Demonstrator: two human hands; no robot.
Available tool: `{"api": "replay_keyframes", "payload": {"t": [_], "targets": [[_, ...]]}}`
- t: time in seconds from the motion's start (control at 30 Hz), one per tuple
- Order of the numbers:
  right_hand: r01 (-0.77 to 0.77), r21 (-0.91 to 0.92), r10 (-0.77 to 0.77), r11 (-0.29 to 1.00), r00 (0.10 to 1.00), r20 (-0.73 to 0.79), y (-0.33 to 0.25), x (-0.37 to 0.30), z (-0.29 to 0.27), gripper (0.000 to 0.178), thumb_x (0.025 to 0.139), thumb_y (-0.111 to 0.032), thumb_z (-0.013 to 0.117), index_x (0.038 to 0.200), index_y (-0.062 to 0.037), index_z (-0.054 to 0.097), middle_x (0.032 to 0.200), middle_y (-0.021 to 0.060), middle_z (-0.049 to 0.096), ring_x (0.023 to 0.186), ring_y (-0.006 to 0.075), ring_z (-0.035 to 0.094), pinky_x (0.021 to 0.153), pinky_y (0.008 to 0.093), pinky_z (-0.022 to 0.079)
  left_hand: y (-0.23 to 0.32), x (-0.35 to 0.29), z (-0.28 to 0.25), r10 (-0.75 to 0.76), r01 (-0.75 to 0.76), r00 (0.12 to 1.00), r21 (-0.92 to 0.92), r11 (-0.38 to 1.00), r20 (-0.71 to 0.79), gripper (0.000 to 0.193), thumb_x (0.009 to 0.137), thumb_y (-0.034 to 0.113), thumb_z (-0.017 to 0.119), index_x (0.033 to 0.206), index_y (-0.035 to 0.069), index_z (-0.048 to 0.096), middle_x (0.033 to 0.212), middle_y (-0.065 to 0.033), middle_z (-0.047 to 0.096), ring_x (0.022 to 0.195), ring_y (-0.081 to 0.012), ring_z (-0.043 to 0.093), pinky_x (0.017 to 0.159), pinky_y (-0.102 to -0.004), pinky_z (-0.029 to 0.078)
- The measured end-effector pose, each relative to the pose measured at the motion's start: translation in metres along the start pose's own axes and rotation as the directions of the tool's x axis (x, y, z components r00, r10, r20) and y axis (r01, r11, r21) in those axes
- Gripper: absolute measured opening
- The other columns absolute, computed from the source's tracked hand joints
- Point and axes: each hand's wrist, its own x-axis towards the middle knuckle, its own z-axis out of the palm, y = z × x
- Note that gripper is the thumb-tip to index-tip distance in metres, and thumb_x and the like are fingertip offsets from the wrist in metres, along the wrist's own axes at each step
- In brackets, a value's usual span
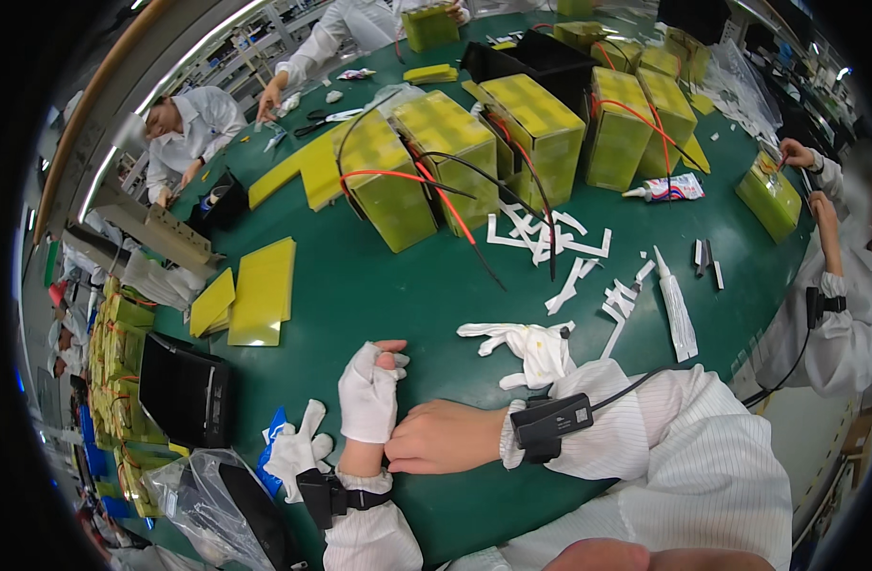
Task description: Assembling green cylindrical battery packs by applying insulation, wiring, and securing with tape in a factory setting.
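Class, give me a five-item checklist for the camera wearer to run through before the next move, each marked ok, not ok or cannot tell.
1. Left hand gloved: ok; white glove on, some finger skin showing.
2. Right hand gloved: not ok; bare, at the left wrist.
3. Loose white glove at hand: ok; lies beyond the right forearm.
4. White strips tidied: not ok; scattered on the green table.
5. Long-nozzled white tube sealed: cannot tell; tip too small.
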Motion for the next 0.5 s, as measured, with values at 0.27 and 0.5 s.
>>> {"api": "replay_keyframes", "payload": {"t": [0.27,0.5], "targets": [[0.027,-0.006,-0.027,1.000,0.999,-0.036,-0.0014,0.0014,0.0015,0.020,0.088,-0.022,0.061,0.079,-0.0041,0.058,0.076,0.0114,0.062,0.072,0.0327,0.061,0.066,0.0427,0.048,0.0025,0.0003,-0.0001,0.054,-0.051,0.998,0.059,0.997,-0.043,0.024,0.097,0.021,0.052,0.098,0.002,0.067,0.077,-0.0074,0.064,0.068,-0.0142,0.060,0.064,-0.0265,0.048],[0.040,-0.032,-0.040,0.999,0.999,-0.019,0.0006,0.0020,-0.0006,0.018,0.088,-0.021,0.061,0.082,-0.0040,0.059,0.075,0.0108,0.062,0.071,0.0311,0.061,0.065,0.0420,0.048,0.0030,0.0020,0.0003,0.094,-0.090,0.995,0.098,0.991,-0.039,0.024,0.097,0.022,0.052,0.098,0.003,0.067,0.078,-0.0082,0.065,0.068,-0.0168,0.062,0.064,-0.0282,0.049]]}}
